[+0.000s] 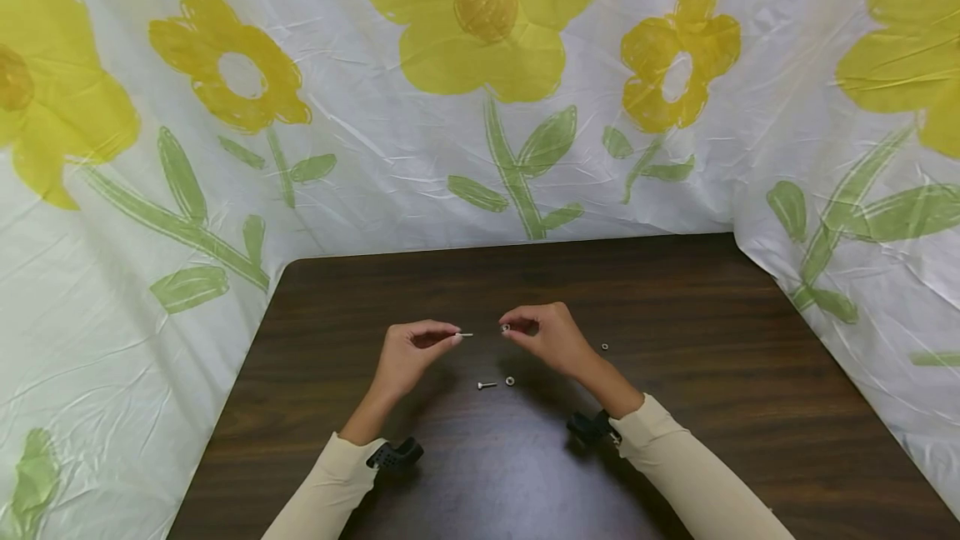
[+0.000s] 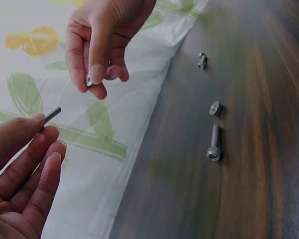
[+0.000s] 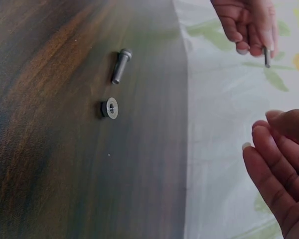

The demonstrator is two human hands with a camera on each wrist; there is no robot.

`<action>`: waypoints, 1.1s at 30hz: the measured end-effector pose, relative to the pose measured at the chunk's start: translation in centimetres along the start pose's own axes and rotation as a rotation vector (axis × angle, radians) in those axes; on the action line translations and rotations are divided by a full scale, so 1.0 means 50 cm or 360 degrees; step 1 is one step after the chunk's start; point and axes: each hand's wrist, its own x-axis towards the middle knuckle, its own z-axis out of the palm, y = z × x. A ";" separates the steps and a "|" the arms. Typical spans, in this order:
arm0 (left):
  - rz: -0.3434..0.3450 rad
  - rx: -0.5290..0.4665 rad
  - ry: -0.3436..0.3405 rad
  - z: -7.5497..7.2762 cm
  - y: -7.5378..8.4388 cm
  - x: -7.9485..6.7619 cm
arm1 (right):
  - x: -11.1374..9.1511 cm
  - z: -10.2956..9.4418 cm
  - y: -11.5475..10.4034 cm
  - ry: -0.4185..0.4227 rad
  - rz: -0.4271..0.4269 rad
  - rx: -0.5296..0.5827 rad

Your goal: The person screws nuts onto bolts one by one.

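Observation:
My left hand (image 1: 407,357) pinches a bolt (image 2: 53,114) between thumb and index finger, its threaded end pointing toward the other hand and its head hidden by the fingers. Across a small gap, my right hand (image 1: 553,342) pinches a small metal nut (image 1: 506,327) between thumb and fingertips; in the right wrist view the fingers hide this nut. Both hands are raised over the dark wooden table (image 1: 337,298). Below them lies a second bolt (image 3: 121,65) with a socket head, on its side. Beside its threaded end sits a flange nut (image 3: 109,108).
Farther right on the table, past the right wrist, lies another small nut (image 1: 604,347). A white curtain (image 1: 360,190) printed with yellow flowers hangs along the table's back and sides. Each wrist wears a dark strapped device.

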 end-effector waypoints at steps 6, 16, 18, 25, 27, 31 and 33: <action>0.0027 -0.0036 -0.0021 0.012 0.020 0.006 | -0.002 -0.003 0.001 0.0020 -0.0017 0.0021; 0.0066 -0.0111 -0.0053 0.039 0.050 0.016 | -0.004 -0.016 -0.009 0.0058 -0.0044 0.0017; 0.0074 -0.0116 -0.0060 0.044 0.054 0.019 | -0.004 -0.019 -0.014 0.0059 -0.0030 0.0028; 0.0120 -0.0152 -0.0076 0.064 0.059 0.031 | -0.003 -0.031 -0.032 0.0078 -0.0041 0.0076; 0.0119 -0.0166 -0.0069 0.069 0.061 0.033 | -0.003 -0.033 -0.035 0.0084 -0.0048 0.0076; 0.0118 -0.0179 -0.0064 0.078 0.074 0.033 | -0.003 -0.036 -0.042 0.0094 -0.0056 0.0068; 0.0123 -0.0178 -0.0068 0.082 0.089 0.030 | -0.003 -0.038 -0.045 0.0096 -0.0060 0.0066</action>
